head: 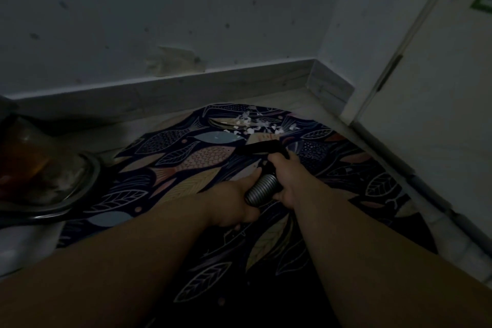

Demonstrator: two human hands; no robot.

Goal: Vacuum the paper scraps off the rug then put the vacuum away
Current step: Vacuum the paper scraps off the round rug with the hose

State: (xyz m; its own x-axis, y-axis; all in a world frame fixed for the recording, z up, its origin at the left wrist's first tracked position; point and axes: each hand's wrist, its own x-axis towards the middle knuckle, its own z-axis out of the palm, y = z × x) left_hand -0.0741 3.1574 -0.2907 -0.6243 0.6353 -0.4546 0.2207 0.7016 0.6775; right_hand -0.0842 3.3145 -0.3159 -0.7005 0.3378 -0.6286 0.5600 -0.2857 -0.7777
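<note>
- Dim light; fine detail poor.
- Rug (186, 168), round, dark, with a fish and leaf print, taken as the reference for positions.
- Beyond the rug's far edge: pale baseboard (186, 85) under a speckled wall (159, 8), with a strip of bare floor between them and the rug.
- Off the rug's right edge: white door (439, 88), its foot near the rug.
- Off the rug's left edge: vacuum body (48, 173), its rounded rim touching or overlapping the rug border; cannot tell which.
- Paper scraps (255, 125): white bits clustered on the far part of the rug, near its edge.
- Black nozzle (262, 148) lies over the rug's middle, just short of the scraps and apart from them.
- Ribbed grey hose (262, 190) runs from the nozzle back toward the person.
- Left hand (231, 202): wrapped round the hose from the left, fingers curled under it.
- Right hand (290, 176): closed round the black neck where hose meets nozzle.
- The scraps lie beyond both hands.
- The vacuum body's bin looks translucent and amber-tinted; contents too blurred to tell.
</note>
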